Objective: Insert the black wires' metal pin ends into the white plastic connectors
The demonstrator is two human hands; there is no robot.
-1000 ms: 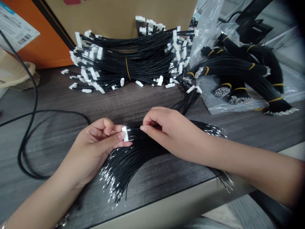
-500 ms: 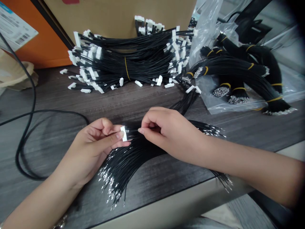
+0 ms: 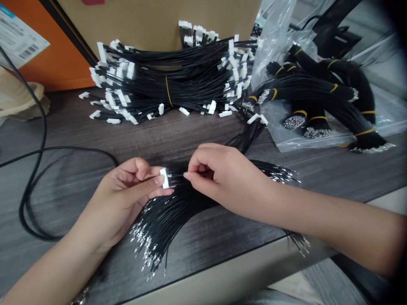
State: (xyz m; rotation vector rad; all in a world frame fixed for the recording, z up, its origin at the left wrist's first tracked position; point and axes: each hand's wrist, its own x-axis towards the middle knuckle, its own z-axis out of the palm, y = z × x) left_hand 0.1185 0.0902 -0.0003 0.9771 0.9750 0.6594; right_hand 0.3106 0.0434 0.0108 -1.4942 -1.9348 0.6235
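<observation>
Between thumb and fingers, my left hand (image 3: pixel 129 186) grips a white connector housing (image 3: pixel 164 178). Thin black wires run from the housing's right side toward my right hand (image 3: pixel 218 171), whose thumb and index finger pinch a black wire (image 3: pixel 176 175) a short way from it. Under both hands lies a loose bundle of black wires (image 3: pixel 178 216) with shiny metal terminals fanned out at its left end. More terminals of these wires show to the right of my right wrist. My right hand's other fingers are curled and partly hidden.
Behind my hands is a pile of finished-looking cables (image 3: pixel 190 84) with white connectors, tied by a yellow band. Banded wire bundles (image 3: pixel 337 101) rest on a clear plastic bag (image 3: pixel 280 142) at right. A black cable (image 3: pixel 41 140) loops at left. Cardboard (image 3: pixel 143 21) and orange boxes (image 3: pixel 70 67) stand behind.
Almost nothing differs. Both hands keep their grip on the connector housing and the wire, and the whole view has shifted very slightly left.
</observation>
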